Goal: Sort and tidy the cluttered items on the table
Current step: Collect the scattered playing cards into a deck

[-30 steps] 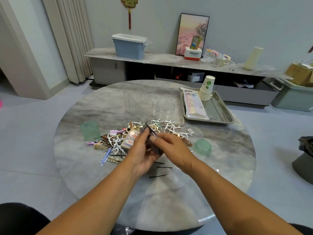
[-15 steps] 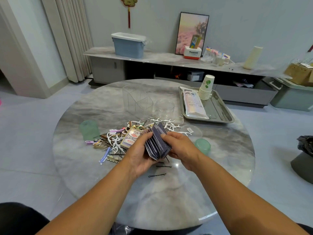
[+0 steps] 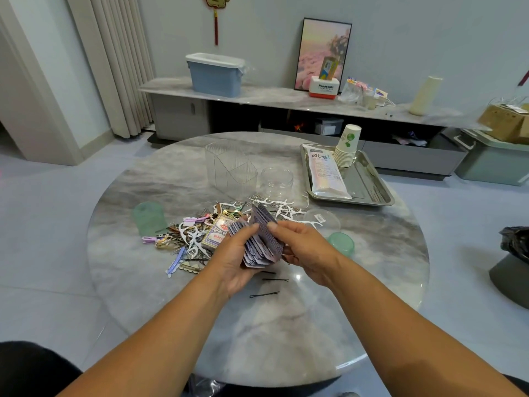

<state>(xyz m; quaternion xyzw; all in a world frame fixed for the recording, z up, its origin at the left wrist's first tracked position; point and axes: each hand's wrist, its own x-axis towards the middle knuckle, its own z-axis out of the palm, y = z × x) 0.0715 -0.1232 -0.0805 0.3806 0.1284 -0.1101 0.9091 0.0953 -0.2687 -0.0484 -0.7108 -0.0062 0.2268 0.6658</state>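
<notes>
Above the round marble table [image 3: 286, 339] I hold a loose stack of blue-backed playing cards [image 3: 262, 242]. My left hand [image 3: 234, 259] cups the stack from below and the left. My right hand [image 3: 303, 250] pinches its upper right side with thumb and fingers. Just behind my hands lies the card box [image 3: 217, 232] in a heap of white floss picks, hair clips and paper clips [image 3: 189, 239]. Three black bobby pins [image 3: 264, 294] lie on the table under my wrists.
A clear divided organiser [image 3: 230, 167] and a clear round jar [image 3: 277, 181] stand behind the heap. A steel tray [image 3: 372, 190] at the right holds a packet and stacked paper cups. A green lid [image 3: 342, 243], a clear lid [image 3: 322, 220] and a green container [image 3: 148, 219] lie around the heap.
The cards have come up from a tight bundle into a fanned, loose stack between both hands, and my hands have lifted slightly toward me.
</notes>
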